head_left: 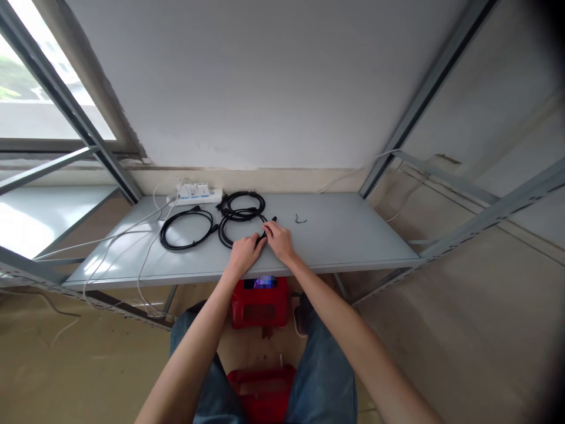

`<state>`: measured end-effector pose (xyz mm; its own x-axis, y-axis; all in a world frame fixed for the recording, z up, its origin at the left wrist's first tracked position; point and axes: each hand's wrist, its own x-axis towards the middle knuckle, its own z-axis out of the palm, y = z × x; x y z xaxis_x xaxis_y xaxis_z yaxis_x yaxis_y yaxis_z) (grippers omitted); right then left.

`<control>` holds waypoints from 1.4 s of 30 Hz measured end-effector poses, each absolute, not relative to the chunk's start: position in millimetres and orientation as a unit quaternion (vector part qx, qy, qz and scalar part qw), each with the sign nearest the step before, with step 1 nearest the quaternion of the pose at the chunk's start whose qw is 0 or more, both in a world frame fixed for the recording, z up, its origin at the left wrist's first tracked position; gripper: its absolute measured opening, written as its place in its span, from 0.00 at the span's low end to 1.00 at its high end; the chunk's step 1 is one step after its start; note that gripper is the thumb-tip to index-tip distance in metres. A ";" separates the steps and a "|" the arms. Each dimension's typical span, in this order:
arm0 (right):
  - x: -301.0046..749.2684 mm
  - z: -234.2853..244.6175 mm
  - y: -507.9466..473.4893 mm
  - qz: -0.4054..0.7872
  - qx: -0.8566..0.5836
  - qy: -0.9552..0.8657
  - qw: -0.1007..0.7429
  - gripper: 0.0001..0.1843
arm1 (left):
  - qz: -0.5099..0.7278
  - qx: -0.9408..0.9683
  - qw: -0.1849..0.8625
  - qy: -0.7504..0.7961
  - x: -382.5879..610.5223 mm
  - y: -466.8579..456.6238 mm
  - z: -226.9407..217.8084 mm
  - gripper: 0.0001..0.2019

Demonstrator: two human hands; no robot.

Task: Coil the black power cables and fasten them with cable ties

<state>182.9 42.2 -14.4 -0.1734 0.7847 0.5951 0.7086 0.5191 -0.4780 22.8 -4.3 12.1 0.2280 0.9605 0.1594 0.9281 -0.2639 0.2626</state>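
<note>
Both my hands are on a coiled black cable (226,235) near the front middle of the grey shelf (335,235). My left hand (245,252) grips the coil's near right side with curled fingers. Close beside it, my right hand (279,240) pinches the coil's right side, and a black plug (274,218) pokes out just beyond its fingers. A second black coil (263,203) lies behind, overlapping the held one. To the left rests a third black coil (165,238), its plug end close to the held coil. A short black twist tie (301,221) lies to the right.
A white power strip (207,197) with plugged-in adapters stands at the back left. White cords (143,259) hang over the shelf's front edge. Metal posts (406,118) rise at the shelf's ends. Beneath is a red stool (260,306) with a lit phone (265,282) on it.
</note>
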 end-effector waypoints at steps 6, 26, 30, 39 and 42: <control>183.9 -14.9 43.1 0.032 -0.471 -0.763 0.442 0.15 | 0.124 0.784 0.049 0.606 24.1 -6.3 15.8 0.21; 184.8 -20.4 43.6 0.042 -0.446 -0.776 0.444 0.12 | 0.132 0.795 0.053 0.590 24.4 -6.8 14.0 0.19; 184.6 -17.8 40.9 0.021 -0.456 -0.785 0.418 0.11 | 0.125 0.793 0.049 0.594 25.3 -6.0 14.2 0.20; 184.0 -14.2 38.7 0.053 -0.459 -0.780 0.422 0.14 | 0.121 0.792 0.036 0.597 26.8 -7.1 15.8 0.20; 183.6 -12.5 37.3 0.044 -0.461 -0.785 0.411 0.16 | 0.119 0.791 0.040 0.599 26.8 -6.9 15.5 0.21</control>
<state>183.6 37.3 -12.5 -0.2376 0.7597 0.6053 0.6874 0.5718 -0.4478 26.8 -6.9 15.5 0.2533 0.9573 0.1393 0.9381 -0.2782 0.2061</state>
